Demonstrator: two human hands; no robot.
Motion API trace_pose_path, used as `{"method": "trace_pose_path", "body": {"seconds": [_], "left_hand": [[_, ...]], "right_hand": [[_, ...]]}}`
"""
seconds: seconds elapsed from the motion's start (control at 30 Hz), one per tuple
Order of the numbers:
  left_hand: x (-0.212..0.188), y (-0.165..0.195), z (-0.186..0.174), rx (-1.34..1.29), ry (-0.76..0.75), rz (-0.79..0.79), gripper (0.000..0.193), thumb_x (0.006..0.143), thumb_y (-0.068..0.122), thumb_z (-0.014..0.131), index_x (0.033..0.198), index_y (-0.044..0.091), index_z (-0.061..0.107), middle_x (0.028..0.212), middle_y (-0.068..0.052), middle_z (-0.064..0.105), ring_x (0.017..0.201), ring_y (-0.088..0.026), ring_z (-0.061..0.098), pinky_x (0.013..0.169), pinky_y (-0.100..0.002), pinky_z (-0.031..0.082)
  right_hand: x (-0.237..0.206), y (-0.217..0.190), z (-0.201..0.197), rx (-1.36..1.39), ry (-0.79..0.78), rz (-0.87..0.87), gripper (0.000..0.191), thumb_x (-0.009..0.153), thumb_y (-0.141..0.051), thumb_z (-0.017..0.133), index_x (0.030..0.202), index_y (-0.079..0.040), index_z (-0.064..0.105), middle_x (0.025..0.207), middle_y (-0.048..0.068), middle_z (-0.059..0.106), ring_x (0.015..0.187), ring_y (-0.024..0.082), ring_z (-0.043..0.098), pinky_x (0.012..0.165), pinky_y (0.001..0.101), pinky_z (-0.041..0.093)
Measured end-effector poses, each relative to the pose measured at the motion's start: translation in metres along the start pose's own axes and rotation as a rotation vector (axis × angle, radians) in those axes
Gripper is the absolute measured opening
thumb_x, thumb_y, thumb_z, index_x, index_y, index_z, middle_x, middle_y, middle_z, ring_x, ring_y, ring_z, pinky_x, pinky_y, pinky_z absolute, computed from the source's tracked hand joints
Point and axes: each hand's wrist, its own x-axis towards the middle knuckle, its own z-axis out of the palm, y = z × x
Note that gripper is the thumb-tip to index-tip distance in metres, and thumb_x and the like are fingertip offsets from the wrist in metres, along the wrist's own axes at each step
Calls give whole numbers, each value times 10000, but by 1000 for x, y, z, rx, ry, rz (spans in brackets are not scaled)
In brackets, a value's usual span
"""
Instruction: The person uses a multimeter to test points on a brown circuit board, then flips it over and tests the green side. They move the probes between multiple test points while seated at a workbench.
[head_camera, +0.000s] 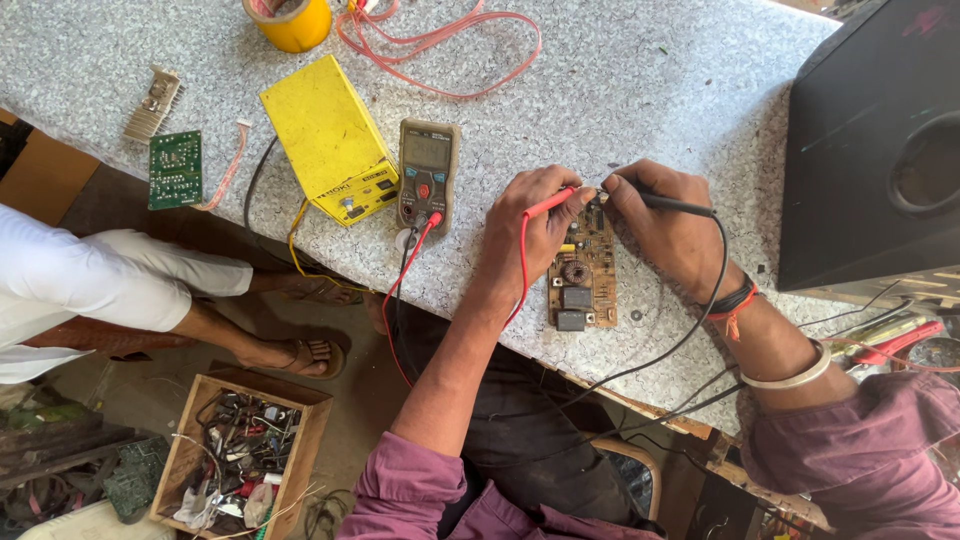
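A brown circuit board (583, 283) with a coil and black relays lies on the speckled table (620, 90). My left hand (530, 220) grips a red test probe (550, 203), tip on the board's top edge. Across from it, my right hand (665, 225) pinches a black test probe (675, 205), its tip meeting the same spot. Red and black leads run to a grey multimeter (428, 175) lying left of my left hand.
A yellow box-shaped device (330, 140) sits beside the multimeter, a green circuit board (175, 168) and a heat sink (152, 103) further left. Yellow tape roll (290, 20) and pink wires (440, 35) lie far. A black speaker cabinet (875, 150) stands right. Another person's legs (150, 290) and a wooden parts box (240, 450) are below.
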Motion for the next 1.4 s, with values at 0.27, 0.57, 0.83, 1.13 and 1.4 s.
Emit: {"method": "trace_pose_path", "body": {"seconds": [0.27, 0.57, 0.83, 1.13, 1.4], "left_hand": [[-1, 3, -5, -27, -19, 3, 292, 992, 388, 662, 1047, 102, 681, 992, -45, 725, 942, -275, 690, 779, -406, 553], [0, -1, -3, -6, 0, 36, 300, 987, 391, 672, 1046, 97, 690, 1165, -81, 721, 1066, -314, 695, 846, -418, 566], [0, -4, -4, 10, -10, 63, 224, 979, 280, 716, 1012, 63, 676, 1145, -116, 714, 1036, -343, 685, 872, -440, 546], [1, -6, -10, -1, -17, 98, 205, 990, 255, 701, 1019, 53, 678, 1053, -108, 725, 1006, -338, 674, 855, -433, 531], [1, -5, -11, 23, -34, 27, 264, 991, 337, 685, 1007, 74, 696, 925, -82, 718, 908, -291, 670, 765, -413, 530]], "right_hand": [[-1, -7, -1, 94, -32, 78, 264, 1028, -230, 653, 1048, 24, 721, 769, 85, 747, 669, 108, 702, 576, 271, 530], [-1, -5, 1, 82, -17, 80, 251, 1012, -220, 664, 1040, 23, 722, 749, 81, 738, 649, 106, 689, 564, 277, 525], [1, -3, 9, 108, 13, 78, 222, 988, -200, 667, 1016, 9, 735, 698, 97, 720, 620, 123, 688, 560, 293, 535], [1, -3, 9, 91, -6, 49, 207, 971, -216, 666, 1032, -32, 739, 737, 116, 735, 622, 198, 720, 586, 348, 564], [5, 7, 15, 39, -20, -141, 224, 971, -233, 680, 1057, -30, 716, 874, 145, 743, 782, 269, 751, 693, 382, 579]]}}
